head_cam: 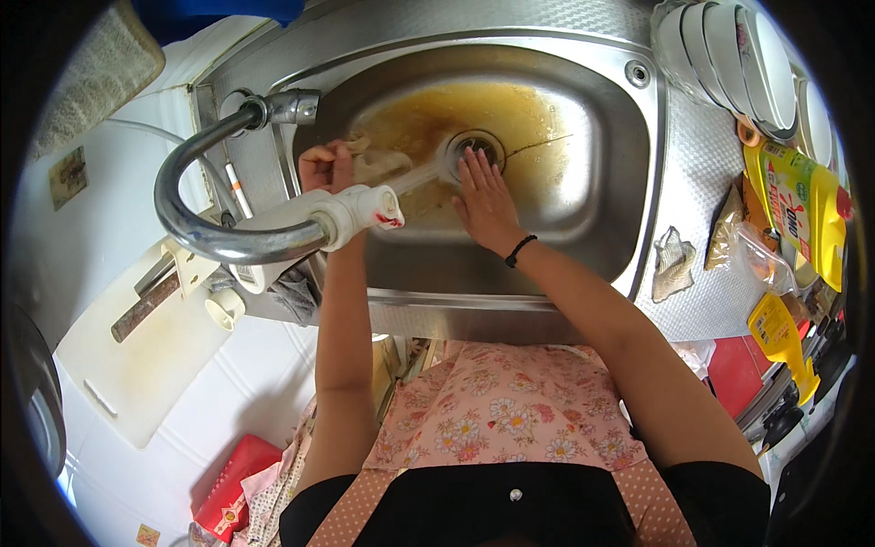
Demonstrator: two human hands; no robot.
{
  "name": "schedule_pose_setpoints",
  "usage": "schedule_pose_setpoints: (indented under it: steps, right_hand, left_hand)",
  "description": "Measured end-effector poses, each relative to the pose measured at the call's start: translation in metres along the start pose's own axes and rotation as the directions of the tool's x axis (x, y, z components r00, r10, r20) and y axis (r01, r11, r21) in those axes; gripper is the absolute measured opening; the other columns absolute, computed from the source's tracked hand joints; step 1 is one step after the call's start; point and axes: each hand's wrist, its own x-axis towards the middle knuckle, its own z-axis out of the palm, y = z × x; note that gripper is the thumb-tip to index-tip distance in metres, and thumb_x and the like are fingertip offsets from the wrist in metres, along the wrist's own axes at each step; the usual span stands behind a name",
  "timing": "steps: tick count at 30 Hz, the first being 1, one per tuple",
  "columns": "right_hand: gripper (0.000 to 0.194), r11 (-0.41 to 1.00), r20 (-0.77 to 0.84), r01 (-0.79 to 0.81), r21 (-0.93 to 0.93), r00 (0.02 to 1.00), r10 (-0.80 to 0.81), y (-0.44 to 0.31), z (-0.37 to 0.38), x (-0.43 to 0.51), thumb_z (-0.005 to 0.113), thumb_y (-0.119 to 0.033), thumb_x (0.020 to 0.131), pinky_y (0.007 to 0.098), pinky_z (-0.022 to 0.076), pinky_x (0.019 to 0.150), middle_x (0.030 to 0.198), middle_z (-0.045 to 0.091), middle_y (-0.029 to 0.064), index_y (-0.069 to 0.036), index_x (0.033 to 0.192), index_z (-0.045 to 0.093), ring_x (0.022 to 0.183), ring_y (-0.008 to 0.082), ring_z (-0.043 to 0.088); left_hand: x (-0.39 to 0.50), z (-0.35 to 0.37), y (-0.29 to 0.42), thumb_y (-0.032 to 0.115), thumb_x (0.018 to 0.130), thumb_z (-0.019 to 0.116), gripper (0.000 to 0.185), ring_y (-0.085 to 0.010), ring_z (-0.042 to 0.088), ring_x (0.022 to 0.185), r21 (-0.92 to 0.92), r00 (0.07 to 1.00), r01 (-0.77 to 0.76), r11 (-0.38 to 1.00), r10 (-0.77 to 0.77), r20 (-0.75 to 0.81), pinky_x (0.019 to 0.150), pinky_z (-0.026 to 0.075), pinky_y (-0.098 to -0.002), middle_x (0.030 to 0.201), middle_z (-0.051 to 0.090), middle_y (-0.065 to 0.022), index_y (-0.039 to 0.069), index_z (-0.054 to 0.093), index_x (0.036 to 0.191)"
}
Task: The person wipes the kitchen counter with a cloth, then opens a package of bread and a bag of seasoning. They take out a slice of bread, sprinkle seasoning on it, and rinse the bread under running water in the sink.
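My right hand (488, 202), with a black band at its wrist, reaches flat over the drain (476, 152) of the stainless steel sink (595, 260), fingers extended and nothing gripped in it. My left hand (327, 167) is at the sink's left side, its fingers curled against the thumb. A pale, limp cloth-like thing (383, 165) lies beside the left fingers; whether they hold it is unclear. Water runs from the white tap filter (366, 208) towards the drain. Brownish-yellow stains and a thin dark line mark the sink's bottom.
The curved metal tap (184, 212) arches over the left rim. Stacked bowls (731, 61), a yellow-green detergent bag (786, 205) and a crumpled scrubbing cloth (673, 264) lie right of the sink. A white cutting board (150, 362) and grey cloth (294, 294) are at the left.
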Motion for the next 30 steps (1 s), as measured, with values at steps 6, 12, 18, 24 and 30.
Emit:
schedule_pose_setpoints:
  steps: [6, 12, 18, 24, 30]
  right_hand:
    - [0.071, 1.0, -0.009, -0.001, -0.025, 1.0, 0.001, 0.0, 0.002, -0.006, 0.057, -0.024, 0.094, 0.049, 0.0142, 0.121, 0.161, 0.017, 0.0218, 0.005, 0.151, 0.025, 0.15, 0.0356, 0.013]
    - [0.076, 0.999, -0.119, 0.04, 0.017, 0.992, -0.037, -0.001, 0.002, 0.024, 0.062, -0.023, 0.089, 0.049, 0.0145, 0.121, 0.161, 0.013, 0.0224, 0.006, 0.15, 0.025, 0.151, 0.0357, 0.01]
    - [0.072, 0.998, -0.199, 0.048, -0.046, 0.978, -0.056, -0.001, 0.056, 0.046, 0.059, -0.031, 0.092, 0.0483, 0.014, 0.121, 0.161, 0.014, 0.0223, 0.004, 0.148, 0.03, 0.15, 0.0367, 0.011]
    - [0.06, 0.988, -0.151, 0.151, -0.033, 0.976, -0.155, 0.0, 0.058, 0.042, 0.056, -0.03, 0.092, 0.0488, 0.0151, 0.121, 0.157, 0.027, 0.0201, -0.004, 0.144, 0.042, 0.147, 0.0387, 0.018]
    - [0.063, 0.959, 0.138, 0.186, -0.212, 0.977, -0.159, -0.004, 0.044, 0.046, 0.057, -0.032, 0.087, 0.0487, 0.0153, 0.121, 0.153, 0.035, 0.0204, -0.006, 0.144, 0.045, 0.147, 0.0413, 0.018]
  left_hand:
    - [-0.073, -0.01, -0.051, 0.022, 0.091, 0.065, 0.028, -0.0264, 0.063, 0.095, 0.82, 0.657, -0.06, 0.569, -0.596, 0.462, 0.089, 0.049, -0.0391, 0.102, 0.065, -0.0092, 0.009, 0.059, 0.116]
    - [-0.034, -0.017, -0.091, 0.025, 0.091, 0.064, 0.031, -0.0346, 0.06, 0.099, 0.867, 0.885, -0.448, 0.219, -0.027, 0.465, 0.092, 0.047, -0.043, 0.1, 0.063, -0.0137, 0.01, 0.062, 0.118]
    - [-0.044, 0.004, -0.121, 0.024, 0.087, 0.066, 0.027, -0.0325, 0.059, 0.099, 0.723, 0.681, -0.591, 0.359, -0.259, 0.685, 0.084, 0.048, -0.0441, 0.103, 0.061, -0.0169, 0.008, 0.061, 0.107]
    - [-0.019, -0.001, -0.165, 0.023, 0.088, 0.064, 0.016, -0.0294, 0.062, 0.082, 0.727, 0.696, -0.617, 0.301, -0.223, 0.683, 0.068, 0.048, -0.045, 0.091, 0.063, -0.0113, 0.01, 0.061, 0.096]
    - [-0.071, 0.019, -0.165, 0.025, 0.087, 0.062, 0.016, -0.0274, 0.062, 0.075, 0.687, 0.698, -0.716, -0.123, -0.105, 0.708, 0.059, 0.044, -0.0409, 0.084, 0.064, -0.0074, 0.016, 0.063, 0.099]
